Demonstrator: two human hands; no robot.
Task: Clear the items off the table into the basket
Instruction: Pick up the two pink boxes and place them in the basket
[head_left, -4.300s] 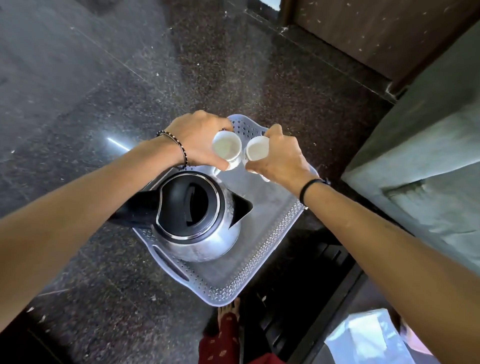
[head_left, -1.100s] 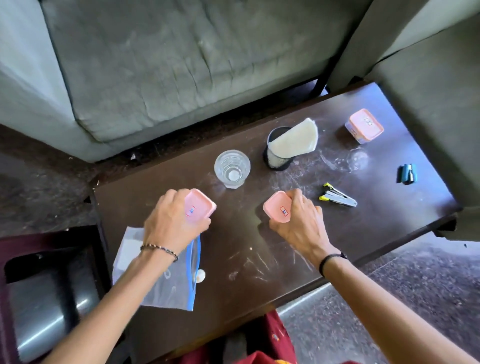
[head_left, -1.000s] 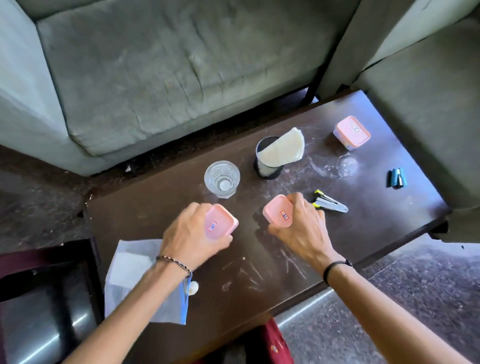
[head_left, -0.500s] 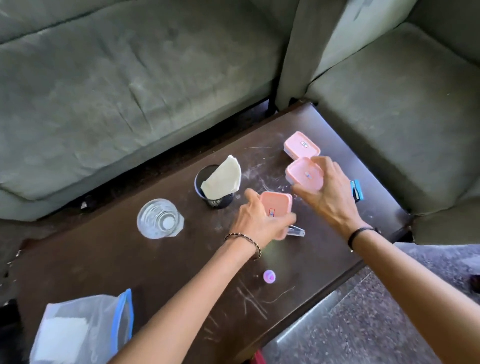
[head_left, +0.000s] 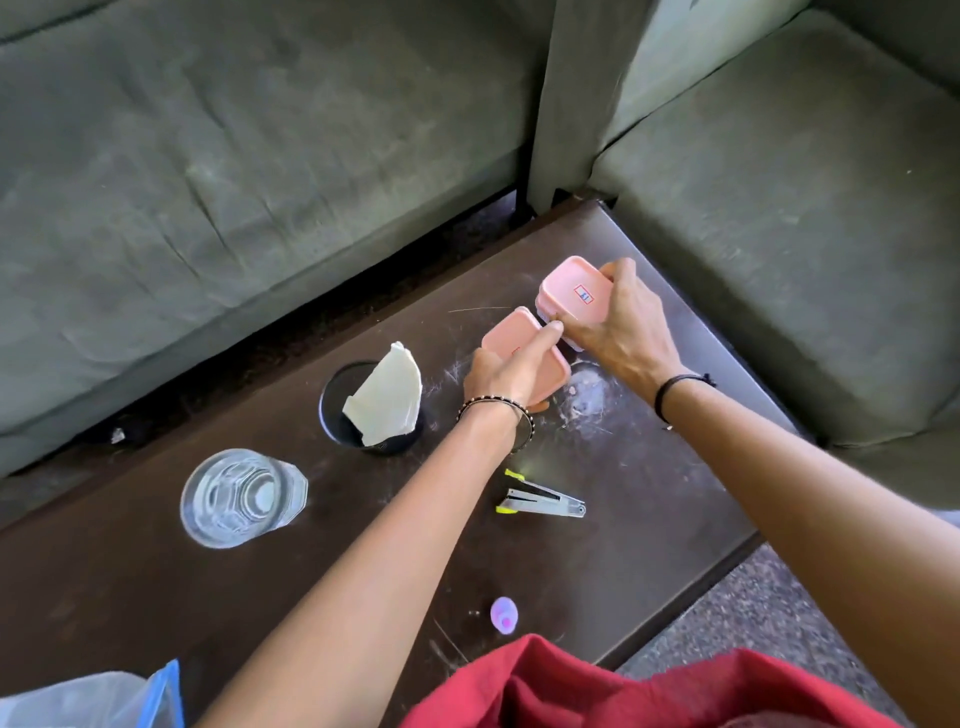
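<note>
On the dark wooden table (head_left: 649, 545), my right hand (head_left: 621, 325) grips a pink-lidded box (head_left: 571, 288) at the far right side. It seems to rest on top of another such box, which is mostly hidden. My left hand (head_left: 511, 374) holds a second pink-lidded box (head_left: 519, 338) just left of it, with the forefinger reaching towards my right hand. The two boxes nearly touch. The basket is out of view.
A black cup with a white napkin (head_left: 374, 410), a clear glass (head_left: 241, 499), a stapler (head_left: 540, 506) and a small purple cap (head_left: 504, 616) lie on the table. A zip bag (head_left: 93, 699) sits at the bottom left. Grey-green sofas (head_left: 260, 156) border the table.
Earlier the hands set two cups in the basket, then each took a pink box from the table's near side. Both boxes have moved to the far right, up to the third box.
</note>
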